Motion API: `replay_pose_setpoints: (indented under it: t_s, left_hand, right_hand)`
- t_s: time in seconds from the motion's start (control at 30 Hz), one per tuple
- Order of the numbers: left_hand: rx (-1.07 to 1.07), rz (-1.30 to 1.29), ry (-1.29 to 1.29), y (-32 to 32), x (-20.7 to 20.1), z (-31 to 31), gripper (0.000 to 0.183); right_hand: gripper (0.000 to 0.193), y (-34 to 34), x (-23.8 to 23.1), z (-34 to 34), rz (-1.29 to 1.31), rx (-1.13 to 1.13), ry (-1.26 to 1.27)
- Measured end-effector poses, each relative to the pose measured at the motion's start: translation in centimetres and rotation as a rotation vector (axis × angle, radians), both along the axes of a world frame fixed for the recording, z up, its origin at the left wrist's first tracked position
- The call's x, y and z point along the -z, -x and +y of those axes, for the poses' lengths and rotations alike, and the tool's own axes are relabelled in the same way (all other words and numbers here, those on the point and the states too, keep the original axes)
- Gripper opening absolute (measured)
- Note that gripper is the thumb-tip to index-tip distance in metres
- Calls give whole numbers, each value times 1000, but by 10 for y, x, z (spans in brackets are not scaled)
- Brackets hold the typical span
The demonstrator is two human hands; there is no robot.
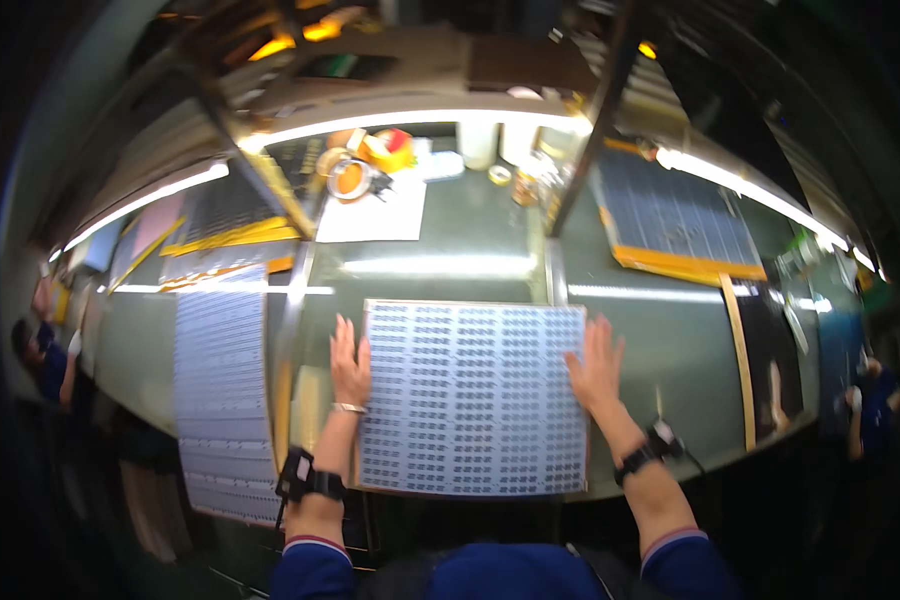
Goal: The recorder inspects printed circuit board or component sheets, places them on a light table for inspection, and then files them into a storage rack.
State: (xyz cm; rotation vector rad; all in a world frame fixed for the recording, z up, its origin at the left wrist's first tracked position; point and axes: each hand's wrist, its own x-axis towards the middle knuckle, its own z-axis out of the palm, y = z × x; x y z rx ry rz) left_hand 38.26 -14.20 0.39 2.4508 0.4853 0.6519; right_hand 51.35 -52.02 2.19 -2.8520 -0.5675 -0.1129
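Left hand (348, 368) and right hand (597, 368) wide, fingers extended, nothing gripped; left along left edge of light-blue printed sheet (475, 400), right along right edge, thumb overlapping sheet face. Whether either presses, cannot tell. Sheet lies flat at middle of green table's (470, 225) front edge, dark marks in columns. Long printed sheet (222, 390) to left, reaching front edge. Toward back edge: white paper (395, 220), tape rolls (349, 181). Dark yellow-edged panel (682, 215) toward back right.
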Motion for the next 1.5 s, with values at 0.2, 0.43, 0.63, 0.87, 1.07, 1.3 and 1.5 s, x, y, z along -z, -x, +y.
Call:
replay_pose_setpoints:
  t_s: [0.2,0.43,0.63,0.87,1.07,1.3,1.5]
  left_hand:
    - [128,459,-328,176,-36,-73,60]
    - [41,399,-315,212,-18,-92,66]
    - [44,230,-130,242,22,-105,57]
    - [-366,-271,691,264,25,-65,26]
    - [-555,-488,470,334,-11,0,21]
    - [-781,-618,573,420,-14,2,19]
    - [-786,-480,757,454,-24,-11,24]
  right_hand:
    - [80,157,-41,-66,213,-355,66]
    - [73,192,-53,-71,194,-530,22]
    - [64,157,49,-121,-201,-694,145]
    - [21,101,-82,-48,-358,-1214,-49]
    - [13,102,-280,74,-571,-890,71]
    - [30,-57,-376,170,-1243,-594,-387]
    - [42,-84,-404,423,164,-357,-1735]
